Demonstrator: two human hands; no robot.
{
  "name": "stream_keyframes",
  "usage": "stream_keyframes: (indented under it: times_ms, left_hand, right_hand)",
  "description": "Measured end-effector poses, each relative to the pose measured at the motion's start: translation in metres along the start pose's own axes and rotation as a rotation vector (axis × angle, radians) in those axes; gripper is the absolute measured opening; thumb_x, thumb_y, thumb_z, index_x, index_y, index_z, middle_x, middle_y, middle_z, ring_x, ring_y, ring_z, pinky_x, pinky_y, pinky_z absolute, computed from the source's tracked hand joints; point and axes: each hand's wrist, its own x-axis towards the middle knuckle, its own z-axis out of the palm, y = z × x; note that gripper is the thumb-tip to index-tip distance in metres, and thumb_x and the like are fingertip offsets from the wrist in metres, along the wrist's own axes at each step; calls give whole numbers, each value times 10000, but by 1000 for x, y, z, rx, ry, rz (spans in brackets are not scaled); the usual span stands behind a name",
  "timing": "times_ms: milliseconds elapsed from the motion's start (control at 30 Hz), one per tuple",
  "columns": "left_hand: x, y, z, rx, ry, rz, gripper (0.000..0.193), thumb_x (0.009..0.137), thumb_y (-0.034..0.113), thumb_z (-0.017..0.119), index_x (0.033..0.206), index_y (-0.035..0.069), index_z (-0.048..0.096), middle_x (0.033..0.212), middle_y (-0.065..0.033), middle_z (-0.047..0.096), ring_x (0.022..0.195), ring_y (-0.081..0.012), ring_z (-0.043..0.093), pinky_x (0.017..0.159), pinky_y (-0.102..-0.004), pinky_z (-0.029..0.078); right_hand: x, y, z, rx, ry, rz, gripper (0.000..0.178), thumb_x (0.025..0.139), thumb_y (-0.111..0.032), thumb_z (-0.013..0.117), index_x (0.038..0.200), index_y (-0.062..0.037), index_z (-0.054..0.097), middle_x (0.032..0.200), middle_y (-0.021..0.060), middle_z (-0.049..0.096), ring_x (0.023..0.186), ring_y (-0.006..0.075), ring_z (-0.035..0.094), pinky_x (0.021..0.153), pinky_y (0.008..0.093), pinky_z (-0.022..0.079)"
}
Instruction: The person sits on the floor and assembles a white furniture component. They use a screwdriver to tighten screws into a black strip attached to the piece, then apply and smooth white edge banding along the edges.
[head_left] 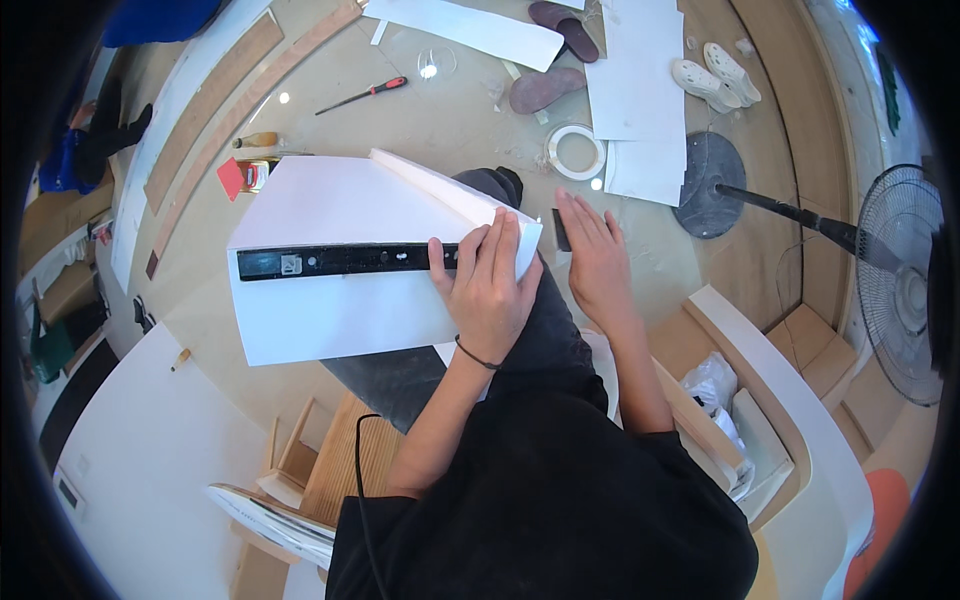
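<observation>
Across my lap lies a white board assembly [340, 315], with a raised strip along its far right edge. A black drawer slide [345, 261] runs along its face, its right end covered by my fingers. My left hand [488, 275] holds the assembly near its right corner, fingers laid over the boards and thumb at the edge. My right hand [600, 255] is just right of that corner, apart from it, fingers stretched out. A small dark flat piece [562, 230] shows beside its palm; whether the hand touches it is hidden.
On the floor ahead are a red-and-black screwdriver [365, 95], a tape roll [575, 152], white panels [640, 90] and brown shoes [548, 90]. A fan [905, 290] stands at right. A wooden-edged drawer [700, 420] is beside me. Another person [95, 130] is at far left.
</observation>
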Motion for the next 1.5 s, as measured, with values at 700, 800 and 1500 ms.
stream_keyframes:
  times_ms: [700, 800, 1500]
  left_hand:
    - [-163, -20, -52, -316, 75, 29, 524, 803, 13, 805, 1296, -45, 639, 1214, -161, 652, 1060, -321, 651, 870, -392, 557]
    - [-185, -29, -51, -396, 153, 10, 520, 770, -7, 833, 1260, -42, 663, 1142, -150, 672, 983, -325, 662, 833, -395, 567]
    - [-218, -61, -42, -508, 370, 142, 245, 812, 21, 776, 1048, -3, 716, 898, -51, 663, 817, -218, 659, 673, -325, 543]
  right_hand:
    - [-37, 12, 15, 174, 114, -46, 784, 851, 31, 547, 1583, -208, 400, 1141, 183, 539, 1017, 401, 592, 919, 471, 488]
    - [-34, -7, 4, -11, -34, -66, 829, 829, -4, 623, 1577, -294, 414, 1070, 145, 541, 967, 358, 608, 850, 455, 519]
    - [-130, -61, 7, -298, -227, -599, 806, 739, -37, 707, 1505, -218, 534, 946, 119, 554, 856, 305, 611, 766, 416, 528]
